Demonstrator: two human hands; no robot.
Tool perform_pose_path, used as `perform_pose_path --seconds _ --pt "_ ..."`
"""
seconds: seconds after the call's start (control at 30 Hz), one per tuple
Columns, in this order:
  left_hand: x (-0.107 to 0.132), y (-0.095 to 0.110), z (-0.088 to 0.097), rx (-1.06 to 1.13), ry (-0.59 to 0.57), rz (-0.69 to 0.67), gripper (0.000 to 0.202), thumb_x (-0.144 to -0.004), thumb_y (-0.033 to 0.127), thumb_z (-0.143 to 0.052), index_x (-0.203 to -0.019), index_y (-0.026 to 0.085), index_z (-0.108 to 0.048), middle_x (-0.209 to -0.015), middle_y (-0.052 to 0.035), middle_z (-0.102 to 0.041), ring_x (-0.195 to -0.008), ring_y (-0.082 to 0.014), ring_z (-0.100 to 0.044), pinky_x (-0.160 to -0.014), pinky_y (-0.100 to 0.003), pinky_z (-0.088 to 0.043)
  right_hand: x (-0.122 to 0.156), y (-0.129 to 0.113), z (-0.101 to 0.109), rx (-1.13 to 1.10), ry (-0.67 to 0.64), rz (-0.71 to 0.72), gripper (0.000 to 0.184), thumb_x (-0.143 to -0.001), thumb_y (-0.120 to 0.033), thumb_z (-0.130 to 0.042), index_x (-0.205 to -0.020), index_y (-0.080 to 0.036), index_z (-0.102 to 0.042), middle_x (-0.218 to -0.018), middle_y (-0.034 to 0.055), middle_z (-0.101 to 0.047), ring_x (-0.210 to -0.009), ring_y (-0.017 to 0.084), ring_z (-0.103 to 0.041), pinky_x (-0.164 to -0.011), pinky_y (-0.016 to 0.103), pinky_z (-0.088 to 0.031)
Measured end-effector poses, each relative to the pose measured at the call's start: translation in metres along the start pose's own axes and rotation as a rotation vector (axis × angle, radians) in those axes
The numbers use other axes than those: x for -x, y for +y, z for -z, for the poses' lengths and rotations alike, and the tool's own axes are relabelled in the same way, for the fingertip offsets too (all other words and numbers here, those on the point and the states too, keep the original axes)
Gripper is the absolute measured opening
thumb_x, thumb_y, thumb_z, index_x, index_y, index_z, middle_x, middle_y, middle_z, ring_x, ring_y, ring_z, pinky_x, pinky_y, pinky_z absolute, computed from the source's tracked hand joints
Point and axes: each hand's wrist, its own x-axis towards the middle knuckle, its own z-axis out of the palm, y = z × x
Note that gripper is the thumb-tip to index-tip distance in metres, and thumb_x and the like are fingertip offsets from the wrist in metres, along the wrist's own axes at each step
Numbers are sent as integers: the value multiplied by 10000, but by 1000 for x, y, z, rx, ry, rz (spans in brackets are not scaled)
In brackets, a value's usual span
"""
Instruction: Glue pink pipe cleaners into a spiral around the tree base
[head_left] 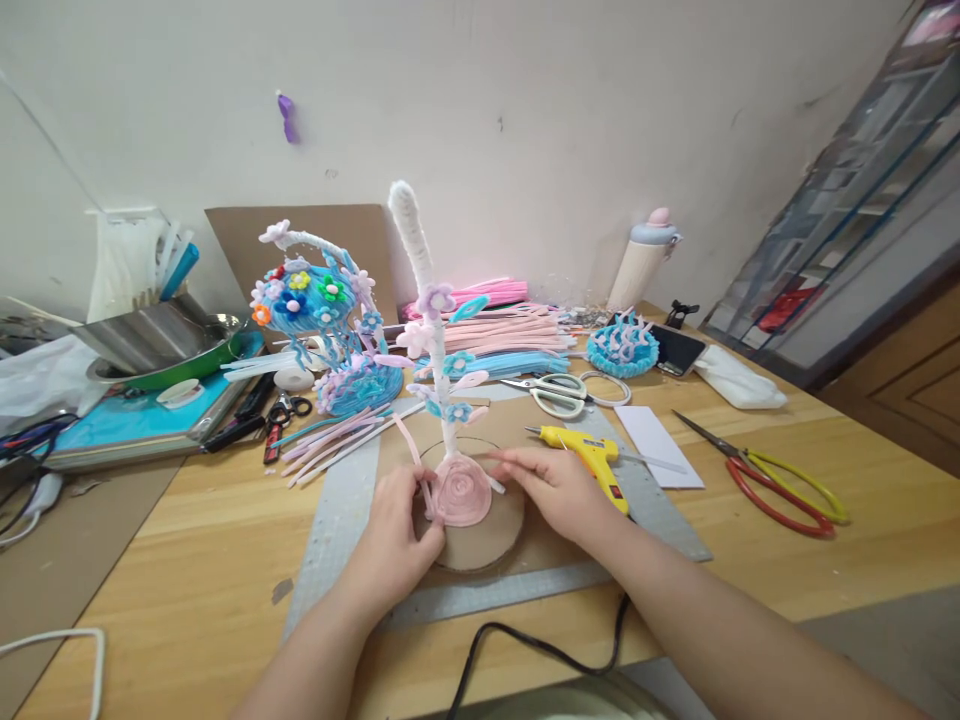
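A round cardboard base (480, 550) carries a flat pink spiral coil (463, 490) of pipe cleaner. Behind the coil rises a white fuzzy stem (411, 235) with purple, pink and blue flowers and leaves. My left hand (394, 540) is closed at the coil's left edge, pinching a pink pipe cleaner (406, 436) whose loose end sticks up and left. My right hand (551, 490) is at the coil's right side, its fingers stretched towards the stem's foot and holding nothing I can see. A short whitish end (496, 485) shows beside its fingertips.
A yellow glue gun (589, 455) lies just beyond my right hand, its black cord (540, 652) running in front. Scissors (559, 393) and red-yellow shears (780, 485) lie to the right. Pipe cleaner bundles (502, 335) and a flowered blue ornament (307, 300) stand behind.
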Motion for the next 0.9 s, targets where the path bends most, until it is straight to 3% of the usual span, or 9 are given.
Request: perform_pose_path --seconds 0.13,0.27,0.33,0.4,0.5,0.6,0.67,0.77,0.9 --pt "0 1 1 -2 -1 2 310 -762 163 -501 -1065 220 -475 -996 -44 -537 -961 -233 -515 -841 -403 -428 0 2 1 29 100 -71 333 -930 -398 -420 -794 -198 -648 -598 0 -668 -532 160 -637 -535 272 -509" --pt "0 3 3 2 -7 -6 303 -768 172 -500 -1066 218 -477 -995 -43 -537 -943 -227 -509 -835 -399 -431 3 -4 -1 111 156 -56 459 -933 -472 -392 -597 -211 -566 -461 -15 -546 -480 162 -559 -513 275 -440" --pt "0 3 3 5 -8 -9 305 -770 170 -498 -1071 218 -473 -998 -44 -533 -940 -226 -504 -835 -403 -429 3 -6 -5 135 167 -24 449 -946 -449 -355 -689 -201 -626 -571 16 -612 -583 184 -597 -586 298 -459" --pt "0 2 3 8 -7 -9 310 -771 168 -497 -1075 220 -470 -1003 -45 -532 -942 -227 -502 -836 -408 -429 4 -7 -9 145 164 24 376 -957 -383 -336 -980 -200 -663 -784 44 -687 -741 203 -634 -699 324 -479" --pt "0 2 3 12 -2 -12 322 -764 160 -497 -1079 224 -472 -1006 -45 -535 -950 -232 -505 -843 -419 -430 7 -8 -12 173 157 120 415 -967 -286 -302 -1352 -232 -447 -1108 66 -668 -957 205 -625 -839 356 -473" --pt "1 0 1 18 2 -17 328 -762 160 -502 -1083 225 -474 -1019 -46 -539 -964 -233 -512 -863 -426 -432 10 -12 -13 295 8 269 430 -981 -303 -311 -1399 -246 -392 -1334 71 -551 -1188 209 -516 -1012 414 -381" --pt "2 -2 0 25 9 -12 352 -765 171 -511 -1110 221 -462 -1043 -53 -538 -988 -233 -517 -885 -430 -433 13 -15 -14 421 -173 376 490 -981 -381 -338 -1449 -241 -312 -1475 71 -396 -1343 226 -351 -1128 500 -186" --pt "3 -5 -3 39 28 5 468 -771 187 -519 -1221 214 -395 -1089 -67 -534 -1028 -228 -532 -921 -430 -434 16 -19 -21 557 -329 445 697 -946 -538 -351 -1503 -200 -103 -1554 90 -172 -1430 250 -133 -1129 577 51" --pt "2 -7 -6 83 47 29 591 -774 198 -527 -1321 208 -303 -1110 -69 -531 -1045 -213 -550 -961 -424 -429 14 -20 -33 624 -357 427 778 -912 -624 -326 -1500 -166 -105 -1554 95 -137 -1440 253 -52 -1130 578 71"
